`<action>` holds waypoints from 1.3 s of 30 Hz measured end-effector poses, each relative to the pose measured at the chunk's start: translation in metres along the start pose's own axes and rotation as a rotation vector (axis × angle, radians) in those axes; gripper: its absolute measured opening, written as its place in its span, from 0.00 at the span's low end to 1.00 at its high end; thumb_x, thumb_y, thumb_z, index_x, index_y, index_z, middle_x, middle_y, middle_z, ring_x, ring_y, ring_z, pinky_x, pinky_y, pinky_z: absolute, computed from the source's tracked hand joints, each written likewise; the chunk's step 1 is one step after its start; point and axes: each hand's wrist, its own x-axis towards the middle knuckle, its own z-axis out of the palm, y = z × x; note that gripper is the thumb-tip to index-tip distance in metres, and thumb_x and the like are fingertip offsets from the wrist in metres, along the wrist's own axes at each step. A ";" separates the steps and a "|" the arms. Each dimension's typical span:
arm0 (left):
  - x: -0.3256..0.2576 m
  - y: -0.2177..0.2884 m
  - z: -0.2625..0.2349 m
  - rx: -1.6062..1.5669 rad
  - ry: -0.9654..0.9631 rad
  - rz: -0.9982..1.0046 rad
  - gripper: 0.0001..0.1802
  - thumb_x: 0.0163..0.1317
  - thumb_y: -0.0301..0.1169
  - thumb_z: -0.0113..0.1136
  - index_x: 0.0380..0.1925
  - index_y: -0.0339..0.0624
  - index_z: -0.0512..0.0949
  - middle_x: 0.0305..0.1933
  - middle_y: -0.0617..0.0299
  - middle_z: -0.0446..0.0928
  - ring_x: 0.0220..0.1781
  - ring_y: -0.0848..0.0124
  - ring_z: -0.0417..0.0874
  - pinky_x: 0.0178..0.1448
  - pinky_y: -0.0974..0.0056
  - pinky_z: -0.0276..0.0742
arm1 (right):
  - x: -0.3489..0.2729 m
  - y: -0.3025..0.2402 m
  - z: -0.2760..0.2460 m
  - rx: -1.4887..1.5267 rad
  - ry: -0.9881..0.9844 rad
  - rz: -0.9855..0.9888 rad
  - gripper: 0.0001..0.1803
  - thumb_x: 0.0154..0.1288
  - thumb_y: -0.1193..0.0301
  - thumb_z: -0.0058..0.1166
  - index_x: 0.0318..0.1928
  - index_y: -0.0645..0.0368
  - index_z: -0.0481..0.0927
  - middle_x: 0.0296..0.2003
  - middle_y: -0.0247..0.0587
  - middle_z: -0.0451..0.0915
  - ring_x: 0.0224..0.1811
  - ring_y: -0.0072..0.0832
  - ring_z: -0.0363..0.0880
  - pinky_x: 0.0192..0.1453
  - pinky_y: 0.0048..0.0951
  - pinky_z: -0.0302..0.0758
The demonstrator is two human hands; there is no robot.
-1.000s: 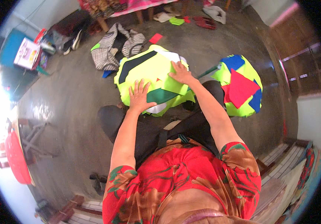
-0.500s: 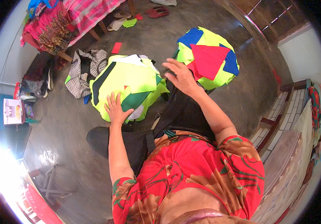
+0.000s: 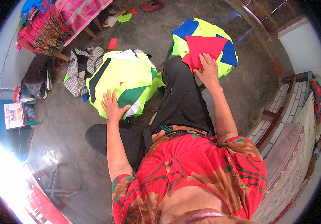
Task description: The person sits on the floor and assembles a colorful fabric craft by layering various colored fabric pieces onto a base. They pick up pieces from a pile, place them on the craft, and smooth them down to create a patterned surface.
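Note:
Two heaps of cloth pieces are in front of me. On the near edge of the left heap [image 3: 125,76], mostly yellow-green with black, white and dark green pieces, my left hand [image 3: 112,107] lies with its fingers spread. A dark green piece [image 3: 130,96] is beside its fingertips. The right heap [image 3: 222,69] is yellow-green too, with blue pieces [image 3: 229,53] on it. Across its top lies a red cloth piece [image 3: 201,46]. My right hand [image 3: 208,72] rests on the red piece's lower edge, fingers extended and holding nothing visible.
A checked garment [image 3: 72,71] lies left of the left heap, with a small red scrap [image 3: 112,43] beyond it. Shoes [image 3: 152,5] and a pink-draped piece of furniture [image 3: 78,15] stand at the far side. At right is a wooden frame [image 3: 276,119].
My right hand has moved right, from the air between the heaps onto the red piece. My left hand stays on the left heap. The view has shifted slightly.

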 end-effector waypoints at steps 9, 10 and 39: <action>0.000 -0.004 0.004 0.011 0.011 0.000 0.61 0.35 0.62 0.69 0.70 0.54 0.53 0.76 0.58 0.43 0.77 0.52 0.38 0.70 0.33 0.40 | 0.001 0.015 0.001 0.026 -0.060 -0.064 0.26 0.63 0.67 0.53 0.61 0.57 0.69 0.62 0.46 0.68 0.68 0.40 0.61 0.71 0.44 0.54; 0.000 -0.003 0.003 0.012 0.012 0.001 0.61 0.35 0.62 0.69 0.70 0.54 0.53 0.76 0.58 0.43 0.77 0.52 0.38 0.70 0.33 0.40 | 0.002 0.015 0.001 0.055 -0.041 -0.054 0.24 0.64 0.67 0.52 0.60 0.58 0.70 0.61 0.46 0.69 0.66 0.41 0.63 0.71 0.45 0.55; -0.011 0.066 -0.025 -1.436 -0.077 -0.253 0.36 0.60 0.55 0.58 0.59 0.40 0.69 0.61 0.54 0.70 0.64 0.63 0.68 0.66 0.59 0.61 | 0.000 -0.154 0.038 2.807 -1.071 0.743 0.28 0.73 0.55 0.36 0.66 0.60 0.60 0.65 0.46 0.64 0.68 0.43 0.61 0.70 0.54 0.57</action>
